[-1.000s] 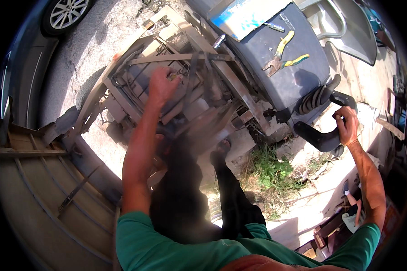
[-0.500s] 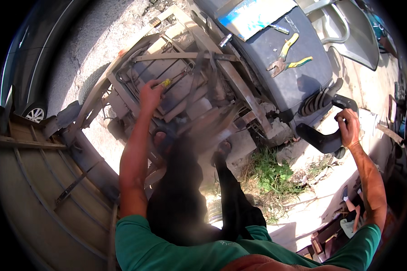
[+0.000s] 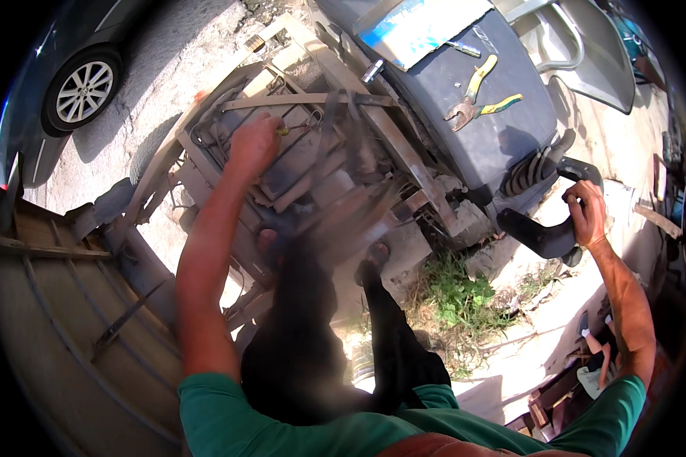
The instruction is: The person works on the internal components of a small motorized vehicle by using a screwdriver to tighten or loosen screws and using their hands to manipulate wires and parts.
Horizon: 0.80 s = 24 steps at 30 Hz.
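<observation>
My left hand [image 3: 255, 145] is closed around the yellow handle of a screwdriver [image 3: 283, 131]. Its thin shaft points right, over the dusty metal frame [image 3: 404, 145] in front of me; where the tip rests is too small to tell. On the right, my right hand [image 3: 587, 213] grips a black curved armrest-like piece [image 3: 540, 236] beside a dark grey padded seat [image 3: 503, 145]. Pliers with yellow and green handles [image 3: 476, 95] lie on that padded surface, their jaws toward me. Rods, straps and brackets fill the frame around my left hand.
A blue and white sheet [image 3: 423, 30] and a small metal piece [image 3: 463, 49] lie on the seat. A dark car [image 3: 61, 46] is at far left. A ribbed panel [image 3: 76, 327] stands at left. Weeds [image 3: 457, 297] grow near my feet. Another person's legs [image 3: 598, 354] show at lower right.
My left hand has moved slightly up with the screwdriver and turned, showing more of its back. The car at far left has moved forward, away from me. My right hand keeps its place.
</observation>
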Each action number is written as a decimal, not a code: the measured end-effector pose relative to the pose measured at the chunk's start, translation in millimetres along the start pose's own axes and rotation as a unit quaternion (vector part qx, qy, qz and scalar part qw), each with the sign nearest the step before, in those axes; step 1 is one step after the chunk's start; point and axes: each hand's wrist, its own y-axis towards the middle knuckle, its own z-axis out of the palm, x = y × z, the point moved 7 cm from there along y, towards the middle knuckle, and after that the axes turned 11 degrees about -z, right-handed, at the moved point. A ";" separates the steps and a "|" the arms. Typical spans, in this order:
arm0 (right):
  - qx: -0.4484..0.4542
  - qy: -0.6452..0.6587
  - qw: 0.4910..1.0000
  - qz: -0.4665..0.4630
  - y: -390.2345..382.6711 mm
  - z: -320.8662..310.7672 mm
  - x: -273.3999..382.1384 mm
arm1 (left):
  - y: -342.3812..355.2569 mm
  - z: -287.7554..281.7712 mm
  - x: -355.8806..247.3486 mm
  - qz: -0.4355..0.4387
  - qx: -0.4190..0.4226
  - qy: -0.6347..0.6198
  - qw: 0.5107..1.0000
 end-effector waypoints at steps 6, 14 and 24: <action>-0.015 0.024 0.999 0.015 -11.3 -0.1 -11.4 | 48.4 1.6 -79.7 0.114 0.066 0.163 0.978; -0.056 0.017 0.998 -0.005 -1.9 -5.6 -18.8 | 103.8 56.8 30.0 -0.112 0.021 0.039 0.993; -0.073 0.040 0.996 -0.011 -2.8 -11.6 -11.4 | 96.2 83.7 82.1 0.108 -0.006 0.152 0.983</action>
